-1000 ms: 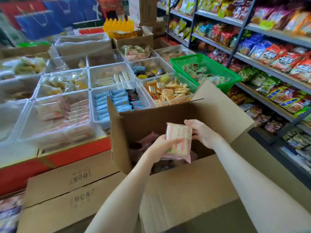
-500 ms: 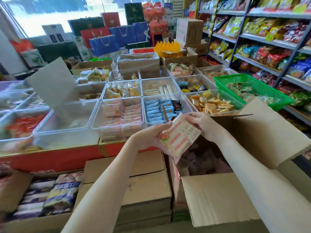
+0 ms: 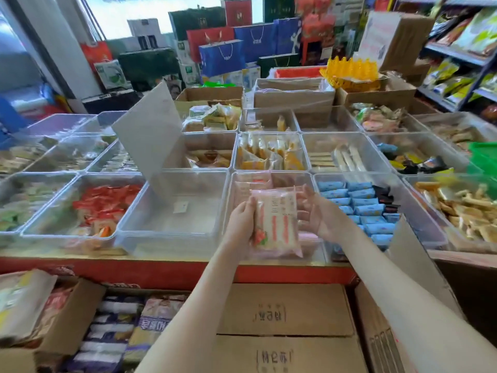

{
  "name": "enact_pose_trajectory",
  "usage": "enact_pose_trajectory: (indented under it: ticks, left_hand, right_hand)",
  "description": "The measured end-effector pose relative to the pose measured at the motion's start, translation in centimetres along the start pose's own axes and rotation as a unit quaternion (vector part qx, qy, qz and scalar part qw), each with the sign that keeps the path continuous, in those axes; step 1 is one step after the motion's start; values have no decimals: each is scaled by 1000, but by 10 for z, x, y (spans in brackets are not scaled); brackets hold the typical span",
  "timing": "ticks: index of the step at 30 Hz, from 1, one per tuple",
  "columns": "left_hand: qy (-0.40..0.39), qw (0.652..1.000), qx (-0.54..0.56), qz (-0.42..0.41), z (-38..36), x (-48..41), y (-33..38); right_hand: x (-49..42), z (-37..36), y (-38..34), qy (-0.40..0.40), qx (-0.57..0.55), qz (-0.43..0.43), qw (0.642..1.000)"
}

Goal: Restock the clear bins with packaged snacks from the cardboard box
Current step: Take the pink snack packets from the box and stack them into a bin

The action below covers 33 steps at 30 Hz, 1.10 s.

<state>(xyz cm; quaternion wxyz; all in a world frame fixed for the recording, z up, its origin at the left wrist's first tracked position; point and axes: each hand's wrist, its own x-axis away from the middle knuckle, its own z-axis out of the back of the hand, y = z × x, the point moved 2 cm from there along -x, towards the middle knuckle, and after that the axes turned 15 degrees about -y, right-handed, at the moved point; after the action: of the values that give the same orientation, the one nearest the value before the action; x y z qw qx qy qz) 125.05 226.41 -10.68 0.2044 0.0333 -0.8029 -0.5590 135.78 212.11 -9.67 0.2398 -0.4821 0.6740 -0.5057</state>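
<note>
The left hand (image 3: 242,224) gripped a pink-and-white pack (image 3: 277,222) by its left edge, fingers curled under it and thumb on top. The right hand (image 3: 320,214) stood at the pack's right edge with fingers spread and nearly straight; whether they touched the wrapper could not be told. The pack was held nearly flat, just above a clear bin (image 3: 295,175) in the row along the counter's front edge, about midway along it. That bin already held similar pink packs.

Left of it along the front edge stood an empty bin (image 3: 172,211), with a lid (image 3: 150,141) tilted up at its back left corner. Further left was a bin of red packs (image 3: 102,203). To the right was a bin of blue packs (image 3: 363,205).

The open box (image 3: 382,340) stood below the counter at the right, one flap raised beside the right forearm. Closed cartons (image 3: 285,313) lay stacked under the arms, against the counter's red front.
</note>
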Motion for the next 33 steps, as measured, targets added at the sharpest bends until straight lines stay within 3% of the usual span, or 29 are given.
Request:
enact_pose_trajectory:
  ticks: [4,9,12,14,16,18,21,23,25,27,30,33]
  left_hand:
    - [75,989,117,-42,34,-49,-2]
    - [34,991,123,-43,55,-96,-22]
    - [55,985,143,-82,80,-116,-18]
    - [97,987,89,-95,96,-125,-9]
    - [126,986,-53,-100,109,-134,-2]
    - [106,978,-153,-98,116,-141,0]
    - [44,978,-204,-27,112,-156,-11]
    - [5,983,-177,50,107,-164,-29]
    - [-19,985,-136,108,106,-169,-47]
    - [-12,980,-124,158,108,-172,-60]
    - [-8,977,-120,178,109,-175,-67]
    - [-6,981,-120,153,108,-176,-64]
  right_hand:
    - [-46,8,47,-20,-51,-52,997]
    - [-102,28,59,72,-101,19,992]
    - [-123,51,56,122,-41,34,991]
    - [-132,64,50,122,46,28,991]
    - [-143,73,46,99,127,7,987]
    - [-156,80,49,86,175,-23,980]
    - [-178,85,65,75,235,-73,966]
    - [-190,82,77,84,251,-93,960]
    - [-199,81,86,145,253,-89,952]
    - [-201,81,91,256,284,-86,920]
    - [-198,75,100,326,331,-96,880]
    - [-198,66,108,276,333,-114,894]
